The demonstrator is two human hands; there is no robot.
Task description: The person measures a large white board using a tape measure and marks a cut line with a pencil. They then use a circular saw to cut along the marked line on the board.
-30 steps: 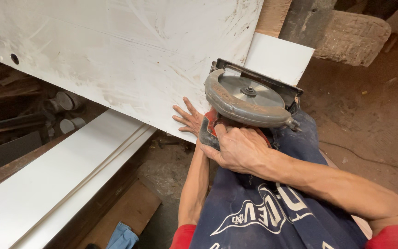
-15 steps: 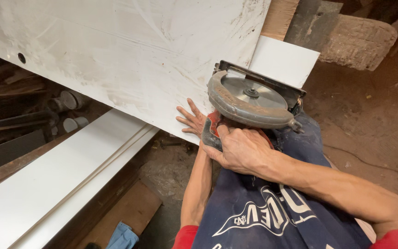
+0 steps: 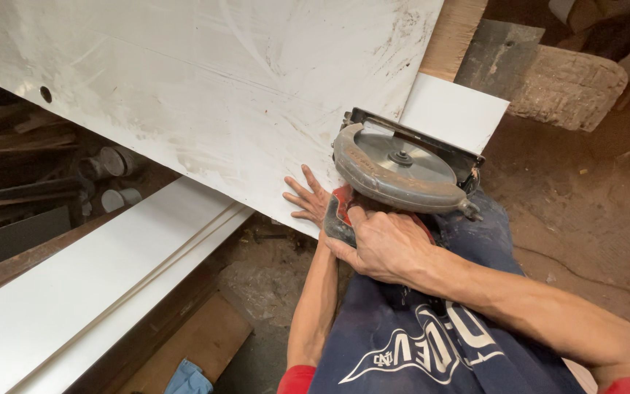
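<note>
A large white board [image 3: 198,95], scuffed and dusty, lies tilted across the view. At its near edge sits a grey circular saw [image 3: 399,168] with a round metal blade guard and a red handle part. My right hand [image 3: 384,244] grips the saw's handle from behind. My left hand [image 3: 309,198] lies flat on the board's edge, fingers spread, just left of the saw. Dark blue trousers with a white print [image 3: 432,343] cover my legs below the saw.
Long white panels [image 3: 74,292] lean lower left over wooden planks [image 3: 184,343]. Dark timber and pipe ends [image 3: 107,179] are stacked at left. A rough block [image 3: 570,84] and a dirt floor [image 3: 585,211] lie at right. A blue cloth [image 3: 187,379] sits at the bottom.
The saw and both hands sit slightly further right in the view; the grip and the flat left hand are the same.
</note>
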